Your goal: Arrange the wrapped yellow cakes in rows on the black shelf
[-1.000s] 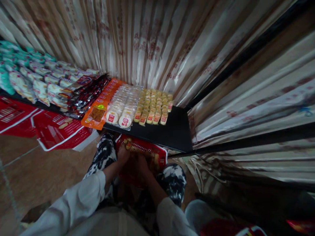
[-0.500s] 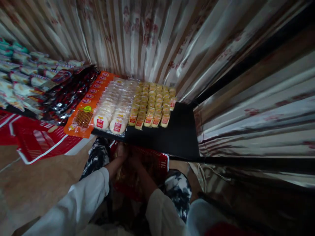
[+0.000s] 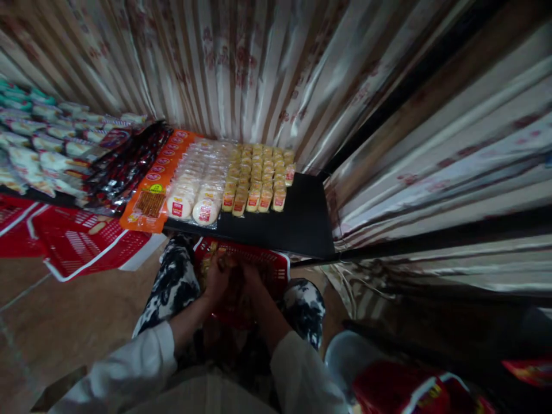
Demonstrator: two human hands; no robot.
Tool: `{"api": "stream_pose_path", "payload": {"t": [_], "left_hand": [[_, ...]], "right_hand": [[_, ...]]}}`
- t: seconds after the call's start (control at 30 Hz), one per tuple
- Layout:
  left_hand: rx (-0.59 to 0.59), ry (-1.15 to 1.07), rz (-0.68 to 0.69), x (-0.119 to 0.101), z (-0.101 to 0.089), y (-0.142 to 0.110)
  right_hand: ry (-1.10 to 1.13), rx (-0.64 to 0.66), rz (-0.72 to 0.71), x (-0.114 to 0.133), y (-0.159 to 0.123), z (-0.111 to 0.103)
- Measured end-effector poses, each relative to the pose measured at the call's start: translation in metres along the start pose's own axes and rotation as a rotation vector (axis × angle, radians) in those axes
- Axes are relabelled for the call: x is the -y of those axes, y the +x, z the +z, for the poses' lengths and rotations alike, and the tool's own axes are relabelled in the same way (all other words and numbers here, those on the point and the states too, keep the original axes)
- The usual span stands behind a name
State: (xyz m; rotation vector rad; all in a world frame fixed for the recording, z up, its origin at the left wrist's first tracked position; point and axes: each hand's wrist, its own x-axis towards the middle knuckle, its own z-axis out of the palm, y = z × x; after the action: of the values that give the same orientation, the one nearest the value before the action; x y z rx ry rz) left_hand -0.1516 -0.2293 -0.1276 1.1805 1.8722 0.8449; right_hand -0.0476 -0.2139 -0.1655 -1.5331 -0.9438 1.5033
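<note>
Evidently reaching down with both hands into a red perforated plastic basket with white edging (image 3: 282,270), set between black-and-white patterned trouser knees (image 3: 304,310), just below the near edge of a flat black shelf (image 3: 297,227). Judging by the pose, busy handling small yellowish packets (image 3: 205,265) at the basket's left. Narrow at the left hand (image 3: 217,280), with fingers curled beside a small orange-brown item (image 3: 227,260); too dim to tell whether gripped. Shadowed at the right hand (image 3: 250,277), close by; cannot tell whether holding anything. Needing, for a next move, a sure pinch and a clear path past the shelf. Lined up on the shelf, from right to left: yellow oblong wrapped packets (image 3: 256,184) with red-orange labels, round white clear-wrapped cakes (image 3: 190,190) with red square labels, and a flat orange plastic pouch (image 3: 152,201) with a yellow-green oval. Printed, but too small to read for any brand
</note>
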Motion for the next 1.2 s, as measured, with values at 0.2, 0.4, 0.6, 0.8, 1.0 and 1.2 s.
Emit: {"api": "stream_pose_path", "payload": {"t": [0.2, 0.4, 0.6, 0.8, 1.0, 1.2], "left_hand": [[0.183, -0.177, -0.043, -0.023, -0.017, -0.018], [0.309, -0.274, -0.003, -0.063, -0.019, -0.035], [0.305, -0.304, 0.055, -0.084, -0.001, -0.032], [0.398, 0.112, 0.322, -0.116, 0.000, -0.016], [0.574, 0.413, 0.592, -0.178, -0.016, -0.004], [0.603, 0.428, 0.805, -0.220, -0.004, 0.018]], "right_hand": [[0.323, -0.022, 0.096, 0.038, -0.038, -0.028], [0.372, -0.050, -0.028, 0.073, -0.055, -0.050], [0.352, -0.172, -0.087, 0.086, -0.054, -0.065], [-0.097, -0.253, -0.360, 0.098, -0.062, -0.096], [-0.712, -0.296, -0.556, 0.127, -0.070, -0.120], [-0.713, -0.255, -0.621, 0.154, -0.049, -0.134]]}}
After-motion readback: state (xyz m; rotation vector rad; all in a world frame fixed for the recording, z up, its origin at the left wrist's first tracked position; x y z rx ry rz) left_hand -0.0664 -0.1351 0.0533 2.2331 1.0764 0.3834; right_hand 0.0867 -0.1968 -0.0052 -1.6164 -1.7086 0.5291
